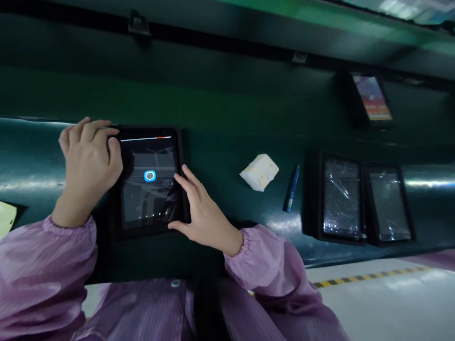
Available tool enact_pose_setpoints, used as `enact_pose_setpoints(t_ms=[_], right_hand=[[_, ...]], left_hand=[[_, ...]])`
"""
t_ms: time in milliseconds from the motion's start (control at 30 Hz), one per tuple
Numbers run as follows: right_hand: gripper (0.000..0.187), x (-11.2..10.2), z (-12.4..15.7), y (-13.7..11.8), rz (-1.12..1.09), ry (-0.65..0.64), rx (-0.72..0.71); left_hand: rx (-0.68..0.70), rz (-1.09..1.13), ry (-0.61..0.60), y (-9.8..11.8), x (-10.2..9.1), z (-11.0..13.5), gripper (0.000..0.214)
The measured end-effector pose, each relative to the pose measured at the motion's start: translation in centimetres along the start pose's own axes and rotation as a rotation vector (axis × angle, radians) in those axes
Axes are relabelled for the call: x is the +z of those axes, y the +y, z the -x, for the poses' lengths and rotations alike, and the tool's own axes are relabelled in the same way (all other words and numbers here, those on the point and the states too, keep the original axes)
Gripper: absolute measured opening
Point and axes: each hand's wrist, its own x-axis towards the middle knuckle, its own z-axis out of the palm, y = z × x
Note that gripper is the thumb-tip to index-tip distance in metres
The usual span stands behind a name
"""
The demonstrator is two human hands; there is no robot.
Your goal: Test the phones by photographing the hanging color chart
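Two hands on one black-cased tablet (149, 182), its lit screen showing a round blue icon. Your left hand (88, 163) curls over the tablet's upper-left corner, fingers bent, gripping it. Your right hand (202, 210) is spread wider, thumb under the lower edge, fingers along the right edge, also holding it. Lilac pleated smock sleeves (46, 265) with gathered cuffs come in from below. Tablet is against a glossy dark green bench surface (227, 109), pale yellow sheet (7, 218) at far left. To its right, crumpled white pad (259, 172), slim blue pen (291, 188) just beside it, then two black-framed devices wrapped in clear plastic (366, 201), side by side. Farther up, a black phone with a colourful screen (371, 97). White floor with a yellow-and-black hazard stripe (369, 279) at lower right.
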Motion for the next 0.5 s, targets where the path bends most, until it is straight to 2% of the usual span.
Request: enact_pose_setpoints(t_ms=[233,333,400,467,500], right_hand=[[0.13,0.0,0.1,0.1,-0.016,-0.047,0.004],[0.128,-1.0,-0.1,0.4,-0.093,-0.073,0.005],[0.11,-2.9,0.0,0.6,-0.225,-0.064,0.008],[0.07,-5.3,0.3,0.8,-0.367,-0.068,0.037],[0.049,-6.5,0.5,0.9,-0.422,-0.113,0.061]], left_hand=[[-0.068,0.065,0.023,-0.8,0.2,-0.5,0.039],[-0.079,0.079,0.029,-0.8,0.0,-0.1,0.043],[-0.079,0.09,0.029,-0.9,-0.1,0.2,0.046],[-0.078,0.114,0.039,-1.0,-0.2,0.4,0.049],[-0.078,0.128,0.042,-1.0,-0.3,0.5,0.051]])
